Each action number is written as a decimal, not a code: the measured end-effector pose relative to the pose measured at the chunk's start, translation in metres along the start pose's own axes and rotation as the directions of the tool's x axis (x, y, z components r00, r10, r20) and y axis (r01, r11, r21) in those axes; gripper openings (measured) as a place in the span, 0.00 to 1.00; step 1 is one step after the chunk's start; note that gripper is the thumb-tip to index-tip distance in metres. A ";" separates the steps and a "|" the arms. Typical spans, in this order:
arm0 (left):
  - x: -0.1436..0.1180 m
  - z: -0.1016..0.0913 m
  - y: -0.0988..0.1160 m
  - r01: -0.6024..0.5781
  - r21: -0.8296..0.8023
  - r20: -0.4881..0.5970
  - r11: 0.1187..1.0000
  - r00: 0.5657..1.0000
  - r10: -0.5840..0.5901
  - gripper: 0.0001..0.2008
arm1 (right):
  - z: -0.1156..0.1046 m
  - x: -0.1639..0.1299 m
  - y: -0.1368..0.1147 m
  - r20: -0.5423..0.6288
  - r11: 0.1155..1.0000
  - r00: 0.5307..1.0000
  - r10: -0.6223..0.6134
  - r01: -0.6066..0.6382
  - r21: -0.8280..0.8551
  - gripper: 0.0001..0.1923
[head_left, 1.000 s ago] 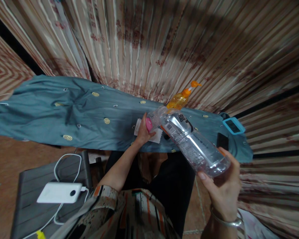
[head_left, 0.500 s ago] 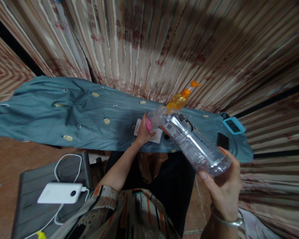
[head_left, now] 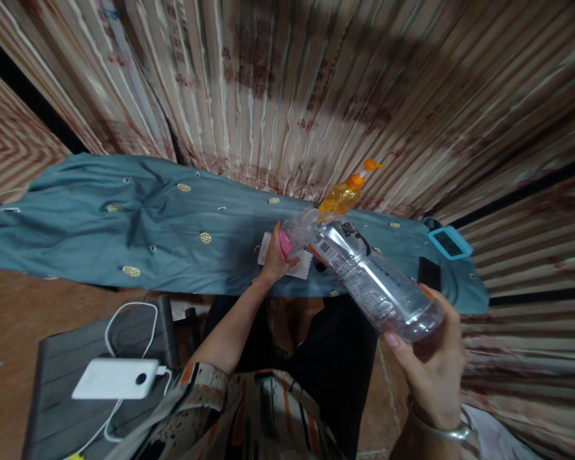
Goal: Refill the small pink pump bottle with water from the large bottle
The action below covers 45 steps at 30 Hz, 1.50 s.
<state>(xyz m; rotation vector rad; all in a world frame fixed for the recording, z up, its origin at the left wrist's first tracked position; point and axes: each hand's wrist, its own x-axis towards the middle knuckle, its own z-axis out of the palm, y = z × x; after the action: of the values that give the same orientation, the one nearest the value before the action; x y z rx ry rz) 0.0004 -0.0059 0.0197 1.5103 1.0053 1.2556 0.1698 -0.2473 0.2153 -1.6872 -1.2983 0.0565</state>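
Observation:
My right hand (head_left: pixel 438 364) is closed around the base of a large clear plastic bottle (head_left: pixel 378 281) with printed text. The bottle is tilted, its base toward me at the right and its upper end pointing left. My left hand (head_left: pixel 274 262) grips a small clear container (head_left: pixel 301 225) with a pink patch. The large bottle's upper end meets or overlaps this container; whether they touch I cannot tell. Just behind stands an orange pump bottle (head_left: pixel 340 197) with an orange pump head. A white cloth or paper with a zigzag edge (head_left: pixel 301 265) lies under my left hand.
A teal patterned cloth (head_left: pixel 172 217) covers the narrow table. At its right end are a blue-framed device (head_left: pixel 450 243) and a dark flat object (head_left: pixel 429 273). A white power bank (head_left: pixel 115 378) with cables lies on a grey chair (head_left: pixel 57 377). Pleated curtains (head_left: pixel 287 96) hang behind.
Both hands and the two clear containers hold nearly the same position. The view has shifted slightly, so the table and chair appear a little lower.

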 end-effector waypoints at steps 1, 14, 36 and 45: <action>0.000 0.000 0.000 0.002 0.003 0.000 1.000 1.000 -0.002 0.63 | 0.000 0.000 0.000 0.001 1.000 1.000 0.003 -0.003 0.005 0.43; -0.001 0.000 0.000 -0.015 -0.001 -0.011 1.000 1.000 0.015 0.63 | 0.000 -0.003 0.006 0.013 0.998 0.998 0.058 -0.058 0.013 0.45; 0.000 -0.002 -0.003 -0.009 0.003 -0.002 1.000 1.000 0.009 0.65 | 0.000 -0.002 0.011 0.034 0.995 0.995 0.089 -0.091 0.043 0.47; 0.000 -0.004 0.004 0.008 0.020 -0.001 1.000 1.000 -0.008 0.64 | -0.001 -0.002 0.013 0.042 0.990 0.993 0.112 -0.115 0.085 0.49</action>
<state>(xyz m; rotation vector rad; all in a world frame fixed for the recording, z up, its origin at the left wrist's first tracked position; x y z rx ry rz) -0.0033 -0.0067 0.0238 1.5197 1.0258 1.2441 0.1785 -0.2490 0.2054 -1.6904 -1.2086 0.2099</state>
